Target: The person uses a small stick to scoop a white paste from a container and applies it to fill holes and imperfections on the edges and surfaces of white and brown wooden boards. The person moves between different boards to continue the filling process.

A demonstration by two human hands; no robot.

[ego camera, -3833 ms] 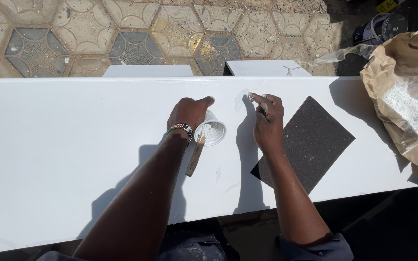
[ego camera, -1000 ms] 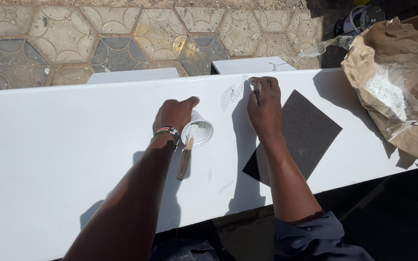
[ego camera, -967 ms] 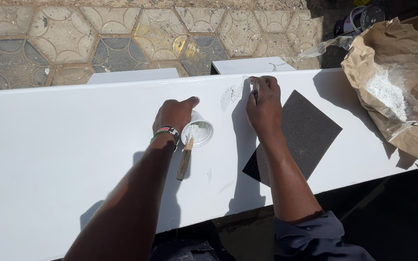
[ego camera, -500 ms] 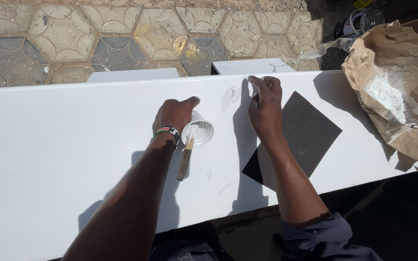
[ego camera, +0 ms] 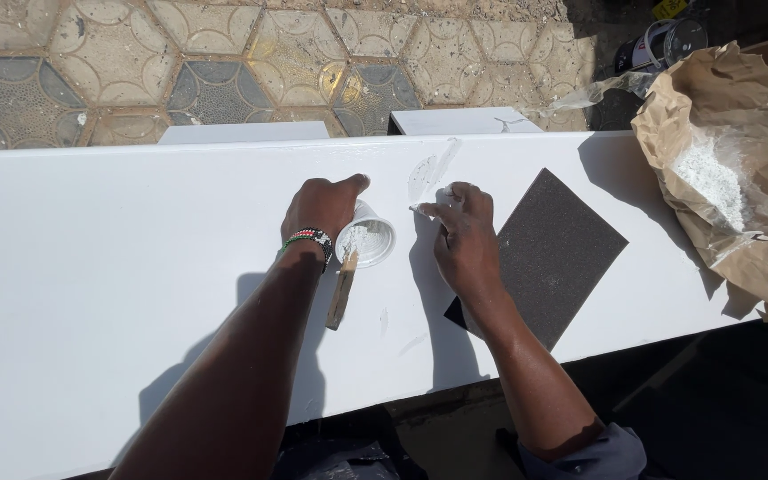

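My left hand [ego camera: 324, 206] grips a small white cup [ego camera: 368, 240] of white filler, tilted on its side on the long white board [ego camera: 117, 267]. A wooden stick [ego camera: 342, 289] pokes out of the cup toward me. My right hand [ego camera: 460, 236] is closed on a small scraper whose tip touches the board just below a grey-white smear of filler [ego camera: 428, 169]. A beaded bracelet [ego camera: 309, 238] circles my left wrist. A dark sheet of sandpaper [ego camera: 548, 249] lies flat on the board, right beside my right hand.
A crumpled brown paper bag [ego camera: 740, 187] holding white powder rests on the board's right end. Beyond the board lie patterned paving tiles [ego camera: 224, 53], two more white boards [ego camera: 464, 121], and a tin can [ego camera: 660, 44] at top right. Dark ground shows below the board.
My right hand has slid a little toward me from the filler smear, leaving more of it visible. The left hand still holds the cup in the same spot.
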